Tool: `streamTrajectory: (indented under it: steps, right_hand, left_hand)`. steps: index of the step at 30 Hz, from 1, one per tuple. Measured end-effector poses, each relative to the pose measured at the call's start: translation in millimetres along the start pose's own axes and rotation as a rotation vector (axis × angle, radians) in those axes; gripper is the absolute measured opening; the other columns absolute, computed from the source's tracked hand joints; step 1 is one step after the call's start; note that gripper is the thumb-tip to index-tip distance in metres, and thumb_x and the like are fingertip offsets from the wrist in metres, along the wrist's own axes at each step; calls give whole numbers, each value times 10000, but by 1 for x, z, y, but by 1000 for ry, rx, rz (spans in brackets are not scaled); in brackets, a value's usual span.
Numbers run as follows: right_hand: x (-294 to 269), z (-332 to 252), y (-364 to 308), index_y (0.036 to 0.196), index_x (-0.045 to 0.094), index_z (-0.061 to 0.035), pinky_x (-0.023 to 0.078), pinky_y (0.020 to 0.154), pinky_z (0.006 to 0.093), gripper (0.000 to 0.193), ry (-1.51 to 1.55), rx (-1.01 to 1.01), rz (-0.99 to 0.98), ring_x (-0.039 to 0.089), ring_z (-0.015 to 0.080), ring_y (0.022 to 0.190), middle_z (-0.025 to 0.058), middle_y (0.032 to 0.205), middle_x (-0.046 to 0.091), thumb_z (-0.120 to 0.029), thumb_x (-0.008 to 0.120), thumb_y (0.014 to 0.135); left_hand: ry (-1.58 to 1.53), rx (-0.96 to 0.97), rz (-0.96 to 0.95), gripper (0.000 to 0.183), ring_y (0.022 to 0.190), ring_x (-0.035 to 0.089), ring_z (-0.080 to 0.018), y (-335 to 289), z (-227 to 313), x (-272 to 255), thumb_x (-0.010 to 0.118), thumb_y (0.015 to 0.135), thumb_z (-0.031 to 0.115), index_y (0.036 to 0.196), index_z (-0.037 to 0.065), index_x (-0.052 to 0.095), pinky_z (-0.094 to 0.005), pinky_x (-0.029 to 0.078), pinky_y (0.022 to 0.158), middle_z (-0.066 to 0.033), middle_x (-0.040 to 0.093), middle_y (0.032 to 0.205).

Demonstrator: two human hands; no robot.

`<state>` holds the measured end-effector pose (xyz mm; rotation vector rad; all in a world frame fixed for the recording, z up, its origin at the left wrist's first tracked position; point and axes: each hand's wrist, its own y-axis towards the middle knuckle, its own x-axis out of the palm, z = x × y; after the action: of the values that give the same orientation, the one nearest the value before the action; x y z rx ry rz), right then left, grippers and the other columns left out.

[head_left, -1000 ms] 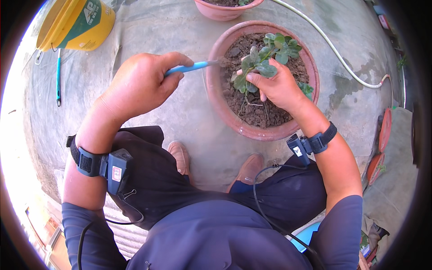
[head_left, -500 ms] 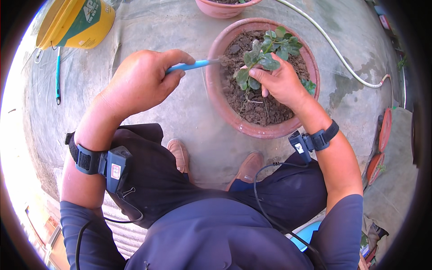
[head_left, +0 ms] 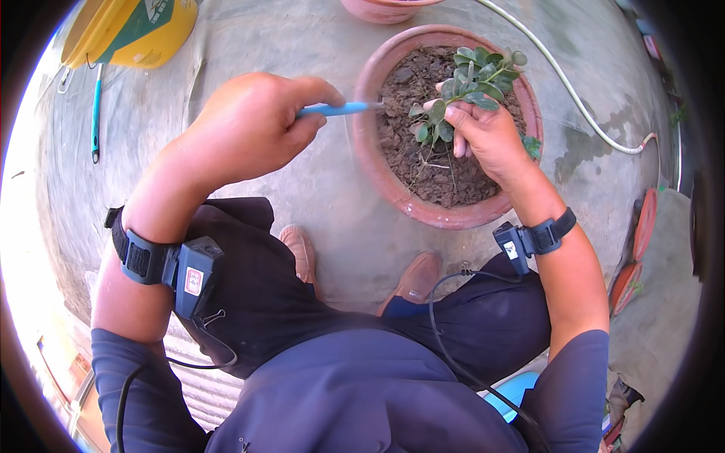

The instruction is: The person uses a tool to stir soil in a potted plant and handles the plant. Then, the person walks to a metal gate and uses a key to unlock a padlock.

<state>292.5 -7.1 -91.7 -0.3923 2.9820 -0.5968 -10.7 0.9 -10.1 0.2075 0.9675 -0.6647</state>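
Observation:
My left hand (head_left: pixel 260 124) is closed around the blue handle of a small hand tool (head_left: pixel 332 109). Its thin metal end reaches over the left rim of a round terracotta-coloured pot (head_left: pixel 370 162), at the brown soil (head_left: pixel 408 79); whether it touches the soil I cannot tell. Over the right half of the pot, my right hand (head_left: pixel 487 140) pinches a leafy green plant (head_left: pixel 472 83) by its lower stem. The plant leans to the upper right, and thin pale roots or stems hang below the fingers over the soil. Another small green sprig (head_left: pixel 532 146) shows at the pot's right rim.
A yellow bucket (head_left: pixel 162 41) stands at the far left, with a turquoise-handled tool (head_left: pixel 96 117) beside it. Another pot (head_left: pixel 389 9) is at the top edge. A pale hose (head_left: pixel 563 72) curves along the right. Reddish round pots (head_left: pixel 644 223) line the right side.
My left hand and the tool have shifted right, bringing the tip further over the soil. My right hand has moved slightly right, and the plant now leans more to the upper right.

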Motion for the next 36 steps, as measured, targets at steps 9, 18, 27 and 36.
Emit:
streamTrajectory:
  steps: [9, 18, 27, 36]
  right_hand:
    - [0, -2, 0, 1242, 486, -22, 368, 417, 149, 334, 12, 49, -8, 480, 25, 496, 106, 1085, 642, -132, 512, 928]
    - [-1, 2, 3, 1236, 500, -39, 360, 413, 149, 342, 50, 67, -6, 479, 21, 494, 101, 1084, 642, -188, 537, 930]
    - [0, -1, 2, 1228, 501, -34, 370, 416, 153, 327, 53, 64, -29, 483, 26, 491, 123, 1098, 633, -167, 528, 932]
    - [2, -1, 2, 1236, 486, -13, 389, 429, 152, 335, 58, 48, -35, 485, 30, 497, 131, 1103, 631, -146, 519, 931]
  left_hand:
    - [-23, 84, -28, 230, 537, 555, -292, -1, 1, 3, 608, 794, 46, 1019, 89, 629, -358, 432, 517, -130, 551, 583]
    - [-7, 105, 12, 237, 561, 567, -307, -1, -4, 8, 607, 797, 48, 1030, 88, 627, -369, 445, 539, -136, 573, 613]
    - [-23, 100, -14, 242, 559, 570, -298, -1, -1, 7, 607, 795, 37, 1032, 83, 622, -361, 444, 531, -134, 567, 609]
    - [-1, 92, -1, 233, 580, 589, -290, -2, 1, 6, 609, 799, 41, 1028, 80, 624, -352, 450, 537, -131, 582, 620]
